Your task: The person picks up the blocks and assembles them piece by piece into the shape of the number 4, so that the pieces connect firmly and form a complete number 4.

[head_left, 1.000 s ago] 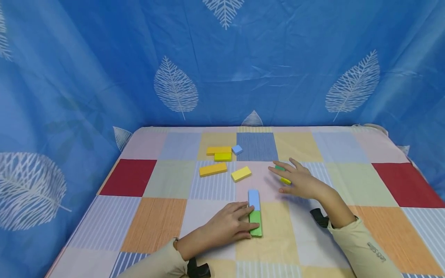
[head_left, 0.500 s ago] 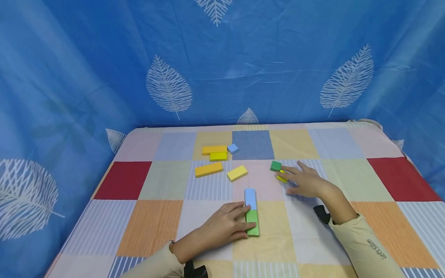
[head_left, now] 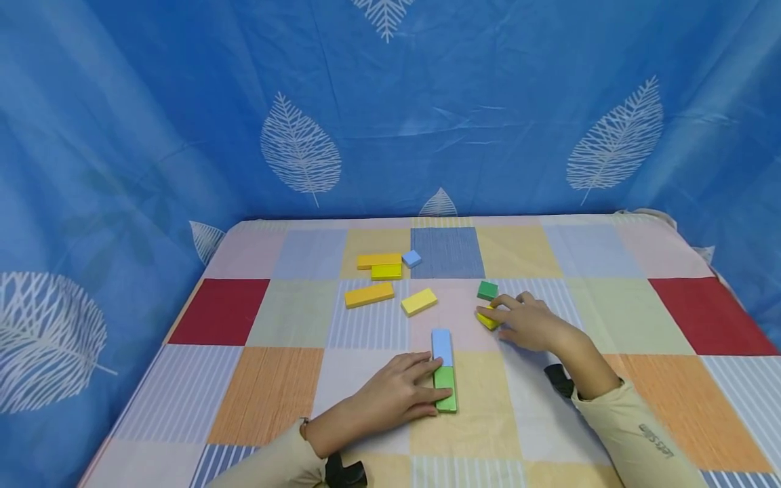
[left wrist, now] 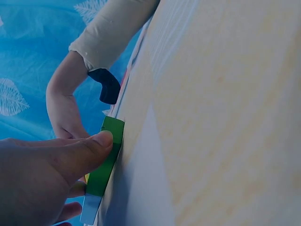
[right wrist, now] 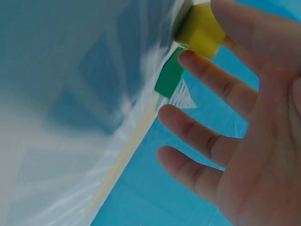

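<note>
Near the middle of the patchwork cloth, one pair of blocks lies aligned, the others loose.
A light-blue, wooden-looking oblong block meets a light-green oblong block end to end; that join looks done. The left hand rests extended fingers on the green one. Well apart, the right hand pinches a small bright-yellow block, just nearer than a small dark-green block; neither is in line yet. Farther left, also outside the line, lie two long orange-yellow blocks, a short yellow block, a pale-yellow oblong block and a small light-blue square block.
</note>
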The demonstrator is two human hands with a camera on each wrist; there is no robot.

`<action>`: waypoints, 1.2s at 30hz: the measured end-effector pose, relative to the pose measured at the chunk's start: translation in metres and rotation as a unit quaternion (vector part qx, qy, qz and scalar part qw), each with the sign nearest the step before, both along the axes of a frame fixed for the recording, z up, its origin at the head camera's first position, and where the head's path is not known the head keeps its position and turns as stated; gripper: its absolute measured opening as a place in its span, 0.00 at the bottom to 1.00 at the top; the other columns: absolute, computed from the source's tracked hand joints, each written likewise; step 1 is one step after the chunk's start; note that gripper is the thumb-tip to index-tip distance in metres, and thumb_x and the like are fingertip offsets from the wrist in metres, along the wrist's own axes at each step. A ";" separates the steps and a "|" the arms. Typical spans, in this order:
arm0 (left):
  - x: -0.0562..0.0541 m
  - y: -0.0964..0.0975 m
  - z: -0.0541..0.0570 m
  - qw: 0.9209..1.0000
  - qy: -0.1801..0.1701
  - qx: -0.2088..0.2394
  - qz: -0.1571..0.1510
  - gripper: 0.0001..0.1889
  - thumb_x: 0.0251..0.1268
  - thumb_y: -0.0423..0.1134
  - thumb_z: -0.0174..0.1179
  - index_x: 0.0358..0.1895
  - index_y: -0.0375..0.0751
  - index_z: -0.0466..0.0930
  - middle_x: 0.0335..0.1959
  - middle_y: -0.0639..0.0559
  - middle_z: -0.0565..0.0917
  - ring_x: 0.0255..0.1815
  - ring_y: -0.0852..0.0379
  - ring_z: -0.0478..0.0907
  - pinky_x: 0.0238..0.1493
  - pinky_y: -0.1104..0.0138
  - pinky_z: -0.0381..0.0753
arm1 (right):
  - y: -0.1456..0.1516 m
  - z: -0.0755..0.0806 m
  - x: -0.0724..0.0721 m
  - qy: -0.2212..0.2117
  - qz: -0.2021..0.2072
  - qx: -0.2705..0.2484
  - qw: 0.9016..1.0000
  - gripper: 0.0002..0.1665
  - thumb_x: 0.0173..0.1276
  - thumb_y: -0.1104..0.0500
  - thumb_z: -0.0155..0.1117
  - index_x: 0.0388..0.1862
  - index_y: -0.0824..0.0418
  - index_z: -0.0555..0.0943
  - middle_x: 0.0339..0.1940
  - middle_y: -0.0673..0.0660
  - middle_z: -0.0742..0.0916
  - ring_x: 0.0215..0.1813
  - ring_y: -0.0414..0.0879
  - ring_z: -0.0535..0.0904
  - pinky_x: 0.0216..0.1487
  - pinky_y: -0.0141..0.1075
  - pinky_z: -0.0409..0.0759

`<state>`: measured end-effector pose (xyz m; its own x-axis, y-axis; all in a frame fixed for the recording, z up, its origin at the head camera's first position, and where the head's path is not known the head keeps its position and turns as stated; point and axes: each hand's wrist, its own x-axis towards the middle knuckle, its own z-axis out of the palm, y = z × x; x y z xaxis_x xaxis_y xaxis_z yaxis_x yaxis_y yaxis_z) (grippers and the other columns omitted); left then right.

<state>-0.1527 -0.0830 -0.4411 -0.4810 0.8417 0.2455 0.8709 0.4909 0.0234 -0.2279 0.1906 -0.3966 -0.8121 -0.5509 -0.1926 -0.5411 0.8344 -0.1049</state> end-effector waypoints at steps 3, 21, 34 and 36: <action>0.000 0.000 0.001 1.000 -0.001 -0.001 0.000 0.18 0.61 0.55 0.53 0.54 0.62 0.77 0.61 0.48 0.73 0.63 0.51 0.68 0.61 0.60 0.68 | -0.005 -0.002 0.001 0.013 0.008 -0.012 1.000 0.27 0.64 0.56 0.59 0.63 0.52 0.71 0.54 0.57 0.76 0.44 0.55 0.69 0.37 0.46 0.70; -0.001 0.001 0.001 1.000 -0.002 0.004 -0.002 0.17 0.61 0.55 0.54 0.53 0.63 0.78 0.61 0.48 0.73 0.63 0.50 0.68 0.60 0.60 0.69 | -0.037 -0.010 -0.011 0.047 0.002 -0.074 0.996 0.21 0.61 0.55 0.62 0.54 0.53 0.79 0.39 0.53 0.80 0.37 0.48 0.68 0.35 0.41 0.64; -0.002 0.001 0.001 1.000 0.007 -0.008 -0.005 0.17 0.62 0.56 0.52 0.53 0.63 0.78 0.61 0.48 0.73 0.64 0.50 0.67 0.61 0.60 0.68 | -0.056 -0.010 -0.014 0.052 -0.010 -0.056 0.997 0.24 0.58 0.49 0.64 0.53 0.55 0.79 0.38 0.53 0.81 0.36 0.47 0.67 0.41 0.47 0.65; -0.001 0.000 0.002 1.000 0.007 -0.007 -0.006 0.17 0.62 0.56 0.52 0.53 0.63 0.78 0.61 0.48 0.73 0.63 0.50 0.67 0.61 0.61 0.68 | -0.056 -0.010 -0.014 0.046 -0.013 -0.058 0.997 0.25 0.58 0.50 0.64 0.55 0.55 0.78 0.40 0.54 0.82 0.38 0.49 0.69 0.42 0.49 0.66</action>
